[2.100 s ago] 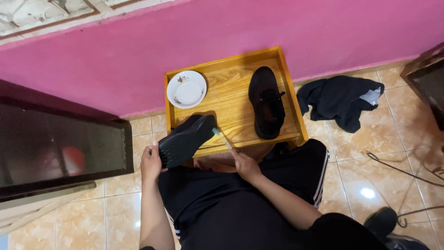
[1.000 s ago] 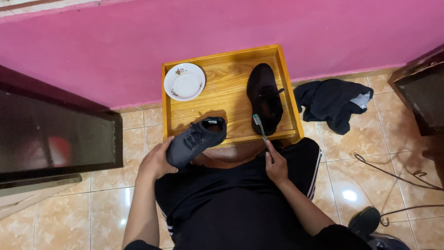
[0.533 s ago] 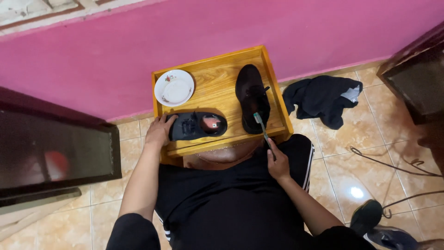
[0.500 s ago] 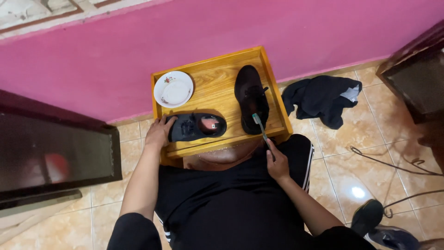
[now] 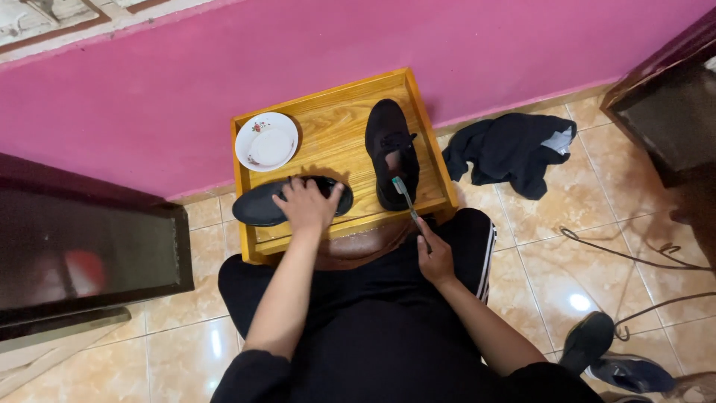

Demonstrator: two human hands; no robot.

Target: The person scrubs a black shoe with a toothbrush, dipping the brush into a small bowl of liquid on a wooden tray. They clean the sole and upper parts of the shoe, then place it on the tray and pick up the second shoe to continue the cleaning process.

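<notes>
The wooden tray (image 5: 339, 149) in front of you now carries both black shoes. A moment ago you held the near shoe (image 5: 261, 205) up off the tray in your left hand (image 5: 307, 205); now it lies flat along the tray's near edge, its toe hanging out past the near left corner, with your left palm spread wide on top and pressing it down. That settles the shoe for work rather than for turning in the air. The second black shoe (image 5: 394, 153) lies along the tray's right edge, toe towards the far right corner, as before. A small white saucer (image 5: 266, 142) sits in the far left corner; I see nothing in it. Your right hand (image 5: 435, 260) grips a toothbrush (image 5: 409, 204), its head over the right shoe's heel.
</notes>
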